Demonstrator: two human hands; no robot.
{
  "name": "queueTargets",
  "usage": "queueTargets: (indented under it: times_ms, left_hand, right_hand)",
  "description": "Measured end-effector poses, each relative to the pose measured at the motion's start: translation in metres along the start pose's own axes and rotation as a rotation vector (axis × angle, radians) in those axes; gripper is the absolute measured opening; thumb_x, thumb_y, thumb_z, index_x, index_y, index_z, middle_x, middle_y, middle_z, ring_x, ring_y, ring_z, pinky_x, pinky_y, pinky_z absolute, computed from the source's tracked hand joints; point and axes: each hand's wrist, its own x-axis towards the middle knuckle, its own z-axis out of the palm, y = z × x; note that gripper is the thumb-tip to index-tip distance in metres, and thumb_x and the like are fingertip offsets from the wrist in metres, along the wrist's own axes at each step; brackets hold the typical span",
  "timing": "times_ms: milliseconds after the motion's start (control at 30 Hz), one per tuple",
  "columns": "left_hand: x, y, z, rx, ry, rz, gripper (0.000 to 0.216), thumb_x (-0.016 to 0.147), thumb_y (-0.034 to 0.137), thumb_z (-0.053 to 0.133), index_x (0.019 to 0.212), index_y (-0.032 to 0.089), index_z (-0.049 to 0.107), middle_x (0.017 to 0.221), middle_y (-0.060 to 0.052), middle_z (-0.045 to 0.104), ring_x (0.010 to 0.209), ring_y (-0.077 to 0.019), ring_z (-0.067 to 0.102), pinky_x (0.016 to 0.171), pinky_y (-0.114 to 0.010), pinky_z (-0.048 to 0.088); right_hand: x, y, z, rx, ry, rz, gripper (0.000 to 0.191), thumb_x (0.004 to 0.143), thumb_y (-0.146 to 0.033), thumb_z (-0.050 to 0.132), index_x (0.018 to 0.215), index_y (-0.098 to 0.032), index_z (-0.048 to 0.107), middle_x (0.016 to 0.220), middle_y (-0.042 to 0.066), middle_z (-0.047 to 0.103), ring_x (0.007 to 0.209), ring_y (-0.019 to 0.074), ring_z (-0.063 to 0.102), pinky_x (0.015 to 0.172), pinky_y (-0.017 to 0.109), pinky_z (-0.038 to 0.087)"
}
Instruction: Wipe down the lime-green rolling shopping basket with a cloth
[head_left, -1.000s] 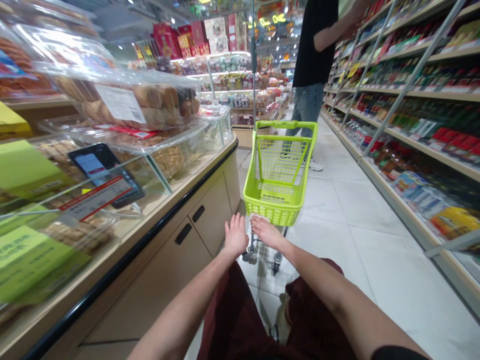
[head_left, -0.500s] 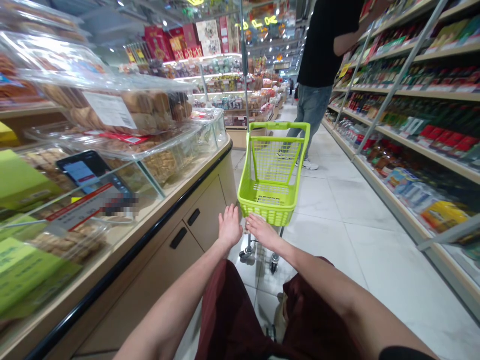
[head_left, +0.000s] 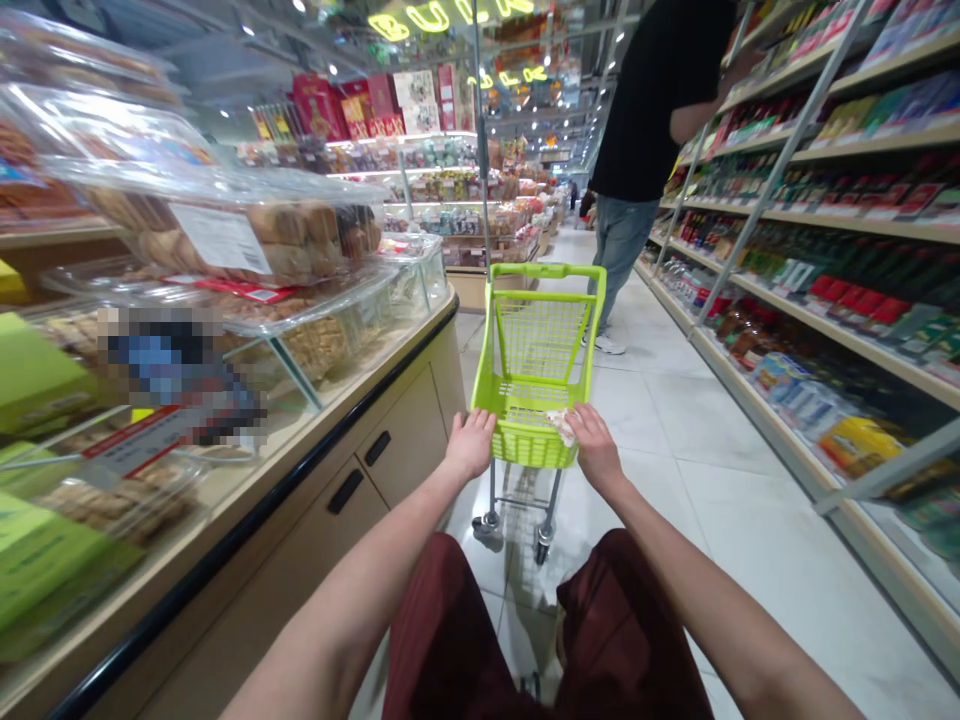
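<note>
A small lime-green shopping cart [head_left: 537, 375] stands on the white tiled aisle floor just ahead of me. My left hand [head_left: 469, 443] curls over the near left corner of its basket rim. My right hand [head_left: 592, 446] grips the near right part of the rim, with a small white crumpled thing [head_left: 561, 424], perhaps a tissue or wrapper, pressed under its fingers. The basket looks empty apart from that. My knees in dark red trousers [head_left: 450, 640] show below, bent low.
A bakery counter [head_left: 315, 440] with clear boxes of pastries [head_left: 247, 225] runs along the left. Shelves of packaged goods [head_left: 825, 290] line the right. A person in a black shirt and jeans [head_left: 645, 130] stands further up the aisle beside the shelves.
Both hands rose from below the cart's basket to its near rim and closed on it. The white thing now shows under my right hand. The view shifted slightly forward.
</note>
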Motion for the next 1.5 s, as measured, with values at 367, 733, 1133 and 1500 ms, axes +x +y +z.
queueTargets:
  times_ms: [367,733,1133,1500]
  left_hand:
    - [-0.015,0.075,-0.011,-0.028,0.065,0.143,0.054,0.075,0.015,0.038,0.128,0.008,0.036,0.124,-0.015,0.046,0.117,-0.0262,0.037,0.102,-0.046,0.021]
    - [0.003,0.078,-0.012,-0.007,0.013,0.289,0.064,0.076,0.015,0.036,0.137,0.012,0.019,0.146,-0.009,0.014,0.134,-0.0223,0.006,0.106,-0.049,0.008]
    - [0.039,0.1,-0.021,-0.01,0.021,0.334,0.062,0.077,0.016,0.037,0.137,0.016,0.021,0.145,-0.007,0.02,0.133,-0.0233,0.01,0.106,-0.052,0.002]
    - [0.099,0.063,-0.05,0.034,-0.087,0.134,0.065,0.072,0.012,0.044,0.135,0.013,0.027,0.143,-0.012,0.022,0.133,-0.0249,0.013,0.105,-0.054,0.003]
  right_hand:
    - [0.0,0.066,-0.026,-0.073,-0.084,0.177,0.033,0.081,-0.015,0.039,0.107,-0.014,0.059,0.126,0.013,0.048,0.124,0.0256,0.031,0.099,0.047,0.033]
    - [-0.023,0.019,-0.046,0.182,-0.061,0.231,0.053,0.065,-0.001,0.034,0.107,-0.019,0.061,0.121,0.009,0.052,0.112,0.0213,0.048,0.095,0.04,0.041]
    - [-0.036,0.063,-0.059,0.041,-0.026,0.255,0.045,0.072,-0.005,0.034,0.107,-0.018,0.059,0.122,0.01,0.049,0.116,0.0229,0.042,0.096,0.044,0.038]
    - [-0.004,0.042,-0.039,-0.08,0.057,0.264,0.049,0.066,0.0,0.034,0.104,-0.016,0.06,0.118,0.012,0.05,0.112,0.0241,0.044,0.094,0.042,0.04]
